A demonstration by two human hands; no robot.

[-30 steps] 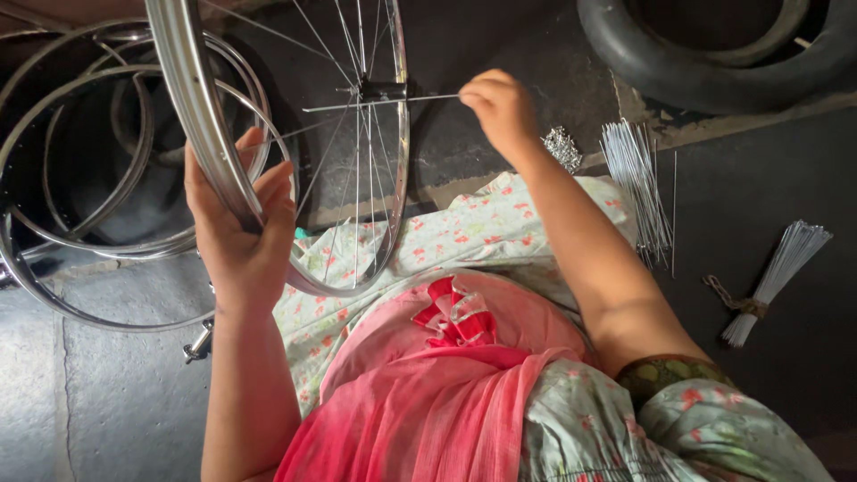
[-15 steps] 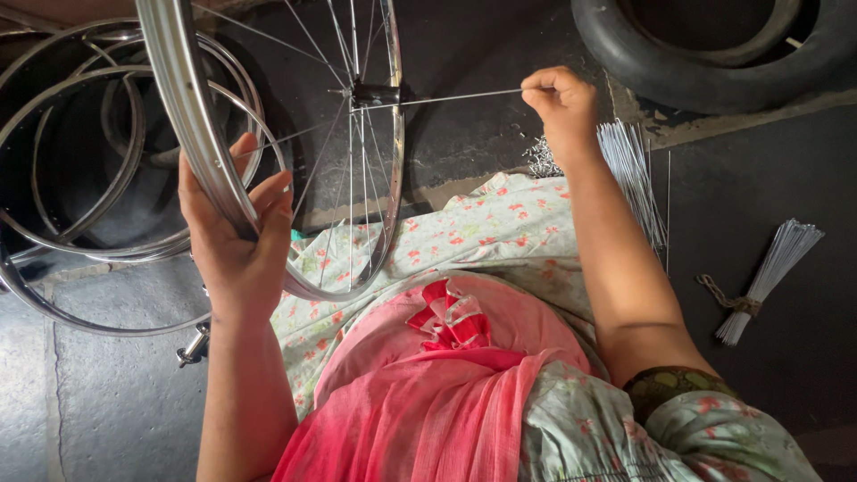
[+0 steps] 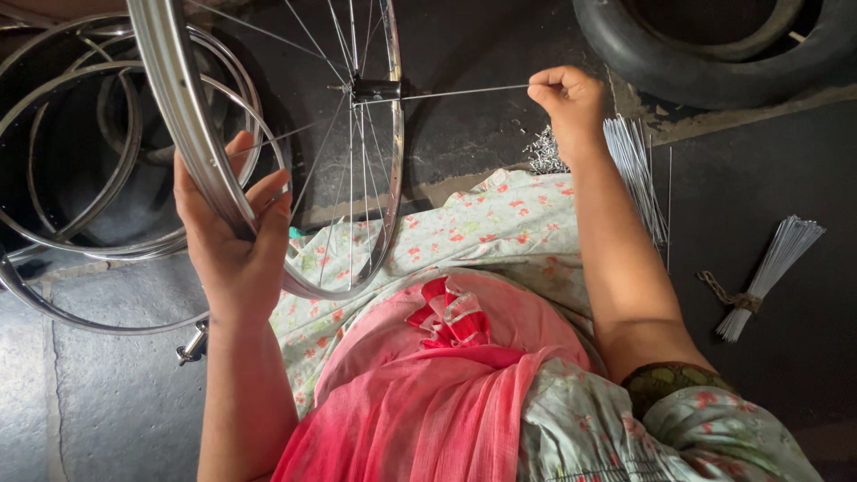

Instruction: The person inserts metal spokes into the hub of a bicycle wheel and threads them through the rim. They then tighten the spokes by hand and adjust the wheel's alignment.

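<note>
Between L hand (image 3: 234, 234) fingers: wheel rim (image 3: 178, 116), gripped; R hand (image 3: 571, 103) pinched shut on spoke (image 3: 464, 90) (runs to hub (image 3: 375, 89)); loose spokes (image 3: 636, 170) just below R fingers

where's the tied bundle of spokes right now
In the head view the tied bundle of spokes lies on the dark floor at far right, beside the person's right forearm and just right of the loose spokes.

Shiny silver wheel rim (image 3: 178, 116) upright at left, thin spokes meeting dark hub (image 3: 375, 90), one loose spoke (image 3: 464, 91) jutting right
</note>
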